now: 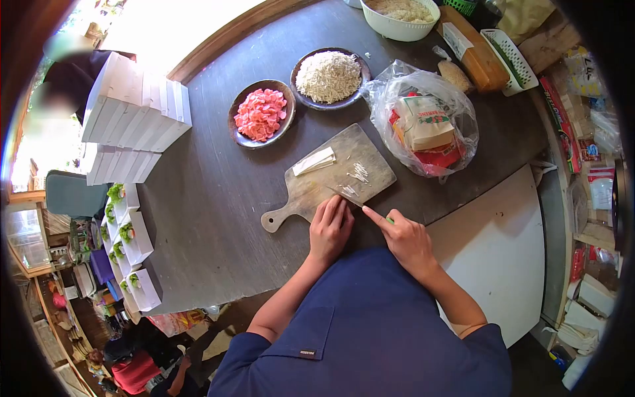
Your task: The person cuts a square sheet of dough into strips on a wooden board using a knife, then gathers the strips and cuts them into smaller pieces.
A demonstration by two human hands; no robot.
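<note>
My right hand [407, 241] is closed round the green handle of a kitchen knife [346, 196], index finger stretched along it. The blade lies low over the near edge of a wooden cutting board [316, 188]. Beside the blade, my left hand [332, 228] is closed, its bent fingertips pressing on pale strips at the board's near edge; the fingers partly hide them. Thin white slivers [358, 173] are scattered on the board's right part. Farther left on it rests a small stack of longer pale strips [315, 161].
Behind the board stand a bowl of pink slices [262, 115] and a bowl of pale shreds [328, 77]. A clear plastic bag [456, 106] with packets sits right. White boxes [139, 109] are stacked at left, with smaller boxes holding greens [136, 238] nearer. People are at left.
</note>
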